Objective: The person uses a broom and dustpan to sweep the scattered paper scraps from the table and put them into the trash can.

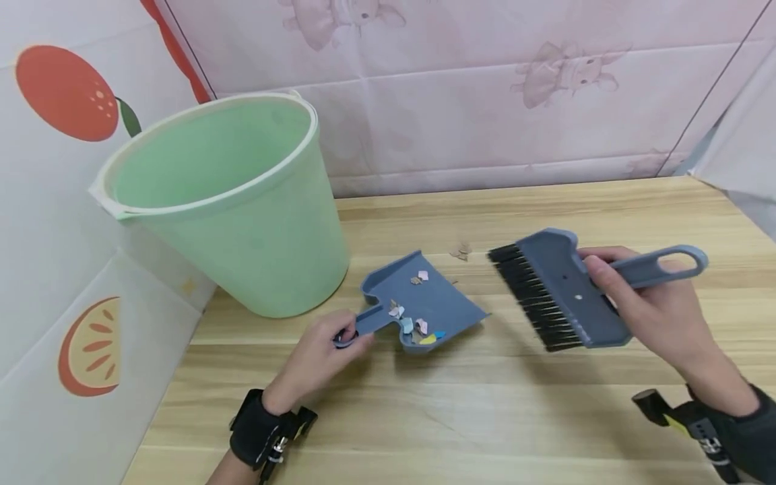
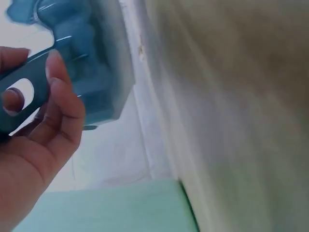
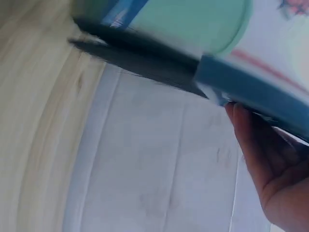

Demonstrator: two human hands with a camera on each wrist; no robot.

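Two hands are at work over one wooden desk. The left hand has its fingers curled round the short handle of the one blue dustpan, which lies on the desk just to the right of the one pale green bucket. In the left wrist view the thumb and fingers close on the handle beside its hanging hole.

The right hand grips the one blue hand brush where the handle meets the head, fingers wrapped over the top. The looped end of the handle sticks out to the right past the hand. The black bristles point left toward the dustpan's open edge, near it but apart. Whether the bristle tips touch the desk cannot be told.

Several small paper scraps lie inside the dustpan, pink, pale blue and yellow among them, about seven in all, most gathered near the handle end and two nearer the back wall. One small cluster of brownish scraps lies on the desk between the dustpan and the brush.

Each wrist wears one black strap. The bucket stands upright in the left back corner, against the printed cloth backdrop.
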